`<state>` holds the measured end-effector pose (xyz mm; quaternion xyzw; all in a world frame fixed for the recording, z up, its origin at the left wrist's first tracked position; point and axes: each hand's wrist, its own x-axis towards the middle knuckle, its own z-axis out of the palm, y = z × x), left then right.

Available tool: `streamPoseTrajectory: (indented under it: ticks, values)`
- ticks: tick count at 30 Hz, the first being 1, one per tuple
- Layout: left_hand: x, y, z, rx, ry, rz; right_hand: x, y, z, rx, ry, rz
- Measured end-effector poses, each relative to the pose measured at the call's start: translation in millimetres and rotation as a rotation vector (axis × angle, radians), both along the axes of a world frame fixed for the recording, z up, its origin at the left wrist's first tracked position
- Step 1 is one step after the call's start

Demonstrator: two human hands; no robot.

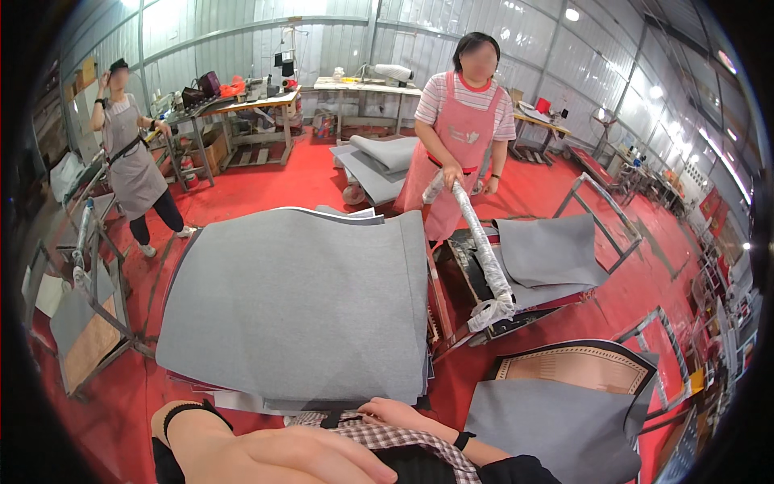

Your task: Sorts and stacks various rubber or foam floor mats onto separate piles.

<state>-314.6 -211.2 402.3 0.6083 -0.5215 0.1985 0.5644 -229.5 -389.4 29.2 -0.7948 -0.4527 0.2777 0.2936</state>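
Close below the view lies my left hand (322,453), its fingers stretched out to the right and holding nothing I can see. A black band (197,409) circles the left wrist. My right hand (399,415) rests by brown-and-white checked cloth (395,440) at my waist, fingers pointing left, with no object visible in them. Its wrist wears a black band too. Just ahead of both hands stands a large stack of grey mats (298,298), the top one smooth and slightly curved. Its near edge is next to my right fingertips, but contact cannot be made out.
A person in a pink apron (463,133) grips a plastic-wrapped cart handle (484,250). That cart carries folded grey mats (548,250). Nearer right lies a mat with a patterned tan face (572,367). Another person (129,153) stands left near worktables (242,105). A metal-frame cart (89,298) stands left.
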Motion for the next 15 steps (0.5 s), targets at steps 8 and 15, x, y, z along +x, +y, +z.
streamPoseTrajectory:
  ticks: [8,15]
  values:
    - [-2,6,-5,-0.056,0.118,0.046,1,-4,4,0.009,0.002,-0.003]
    - [8,21,-14,-0.062,0.112,-0.035,0,-2,8,-0.031,0.017,-0.022]
